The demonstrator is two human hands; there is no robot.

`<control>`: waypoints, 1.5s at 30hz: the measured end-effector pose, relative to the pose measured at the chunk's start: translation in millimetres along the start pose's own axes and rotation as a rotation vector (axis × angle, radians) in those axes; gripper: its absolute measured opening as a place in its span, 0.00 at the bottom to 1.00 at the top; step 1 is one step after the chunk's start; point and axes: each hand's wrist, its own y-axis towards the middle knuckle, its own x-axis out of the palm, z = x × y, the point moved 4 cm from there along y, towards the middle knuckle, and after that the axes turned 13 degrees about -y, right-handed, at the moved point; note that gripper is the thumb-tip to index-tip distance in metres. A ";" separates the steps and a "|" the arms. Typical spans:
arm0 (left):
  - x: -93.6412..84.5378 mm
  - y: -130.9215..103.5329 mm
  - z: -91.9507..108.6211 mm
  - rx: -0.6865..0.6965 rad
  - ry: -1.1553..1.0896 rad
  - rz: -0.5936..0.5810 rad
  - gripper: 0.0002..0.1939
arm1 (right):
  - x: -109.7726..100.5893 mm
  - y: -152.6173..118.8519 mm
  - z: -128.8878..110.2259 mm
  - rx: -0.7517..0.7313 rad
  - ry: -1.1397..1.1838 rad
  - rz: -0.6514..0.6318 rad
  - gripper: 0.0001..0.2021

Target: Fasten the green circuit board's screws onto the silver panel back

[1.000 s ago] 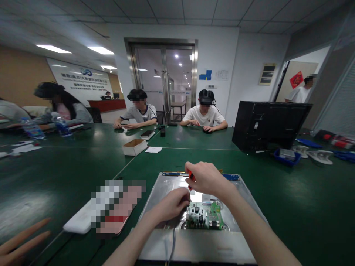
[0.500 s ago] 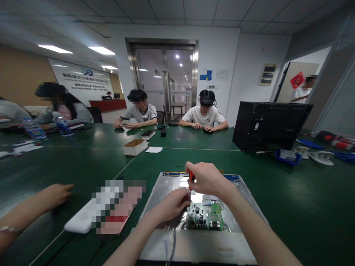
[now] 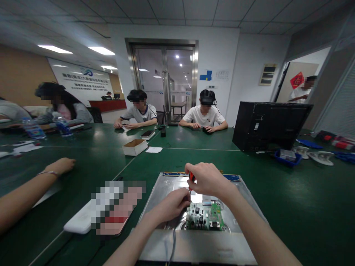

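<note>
A flat metal display panel (image 3: 210,245) lies on the green table in front of me. On it sits a green circuit board (image 3: 205,216) with black components. My right hand (image 3: 208,179) is closed round the red and black handle of a screwdriver (image 3: 192,177), held upright with its shaft pointing down near the board's upper left corner. Beside the shaft, my left hand (image 3: 176,201) has its fingers pinched together; the fingertips meet the shaft, and the screwdriver's tip is hidden. A grey cable (image 3: 173,245) runs from under my left hand towards the panel's near edge.
White (image 3: 79,220) and pink (image 3: 112,227) flat objects lie left of the panel. Another person's arm (image 3: 36,184) reaches in at the left. Farther off are an open box (image 3: 135,147), a black monitor (image 3: 271,125) and a blue tray (image 3: 288,158). People sit across the table.
The other person's hand at the left has moved up and forward over the table, and a pale sheet shows below that arm. My hands and the screwdriver look almost unmoved.
</note>
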 end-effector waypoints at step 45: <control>-0.5 -0.8 2.0 0.048 0.001 0.007 0.07 | 1.5 0.5 0.7 -0.002 -0.004 0.009 0.12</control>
